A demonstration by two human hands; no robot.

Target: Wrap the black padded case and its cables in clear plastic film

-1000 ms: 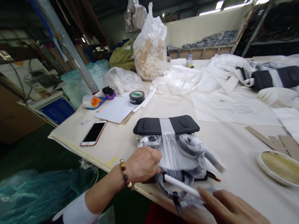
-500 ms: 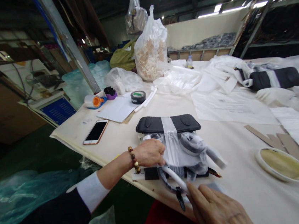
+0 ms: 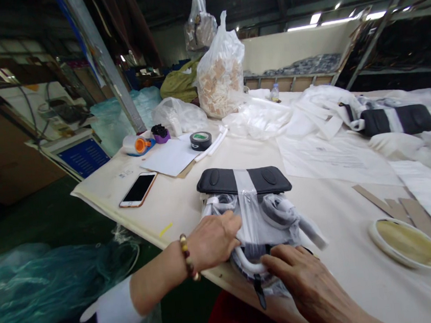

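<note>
A bag with a black padded flap (image 3: 264,179) lies near the table's front edge, a clear plastic strip (image 3: 247,199) running down its middle. Grey straps in clear wrap (image 3: 278,211) bunch up below the flap. At the bag's near side curves a white foam tube (image 3: 247,262). My left hand (image 3: 214,238), with a beaded bracelet on its wrist, is closed at the tube's left end; its fingertips are partly hidden. Thumb and fingers of my right hand (image 3: 300,273) close on the tube's other end. A short black strap (image 3: 259,290) hangs below it.
To the left lie a phone (image 3: 138,189), white paper (image 3: 169,158), a roll of black tape (image 3: 200,141) and an orange-cored tape dispenser (image 3: 139,145). On the right are a shallow dish (image 3: 408,242), cardboard strips (image 3: 397,209) and another black-flapped bag (image 3: 413,118).
My right hand has moved up toward the bag, bringing its end of the white tube closer, so the tube bends more. My left hand has shifted slightly down.
</note>
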